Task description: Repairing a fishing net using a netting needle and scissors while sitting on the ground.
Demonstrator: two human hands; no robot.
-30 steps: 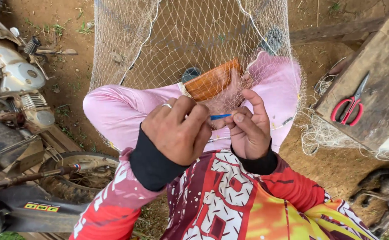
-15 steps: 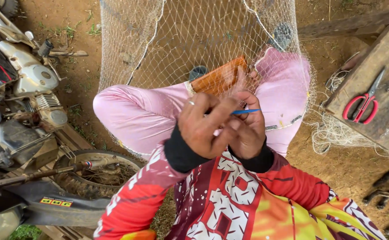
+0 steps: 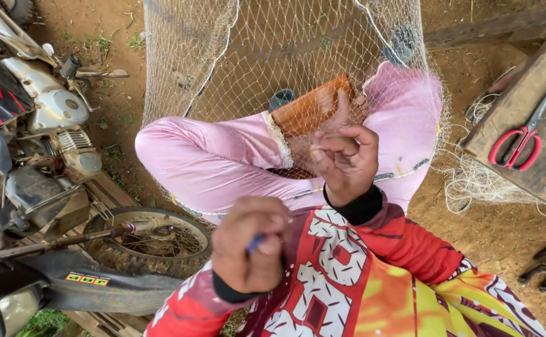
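The net (image 3: 273, 56) hangs in front of the person and drapes over the pink-trousered knees, soft, light and quick to snag. The right hand (image 3: 346, 161) pinches its mesh at a knot. The left hand (image 3: 251, 249) is clenched around a blue needle (image 3: 255, 242), drawn back.

the person wears a long-sleeved jersey (image 3: 347, 287), red on the sleeves, with a white and dark red block pattern down the chest and an orange-to-yellow panel on one side. black cuffs (image 3: 357, 206) of an under-layer show at both wrists, tight and plain. the trousers (image 3: 217, 162) are pale pink, with a thin dotted stripe along the seam. the left hand (image 3: 251, 253) and right hand (image 3: 344, 159) are bare, with no gloves, rings or watch visible. the feet lie under mesh and cannot be made out clearly.
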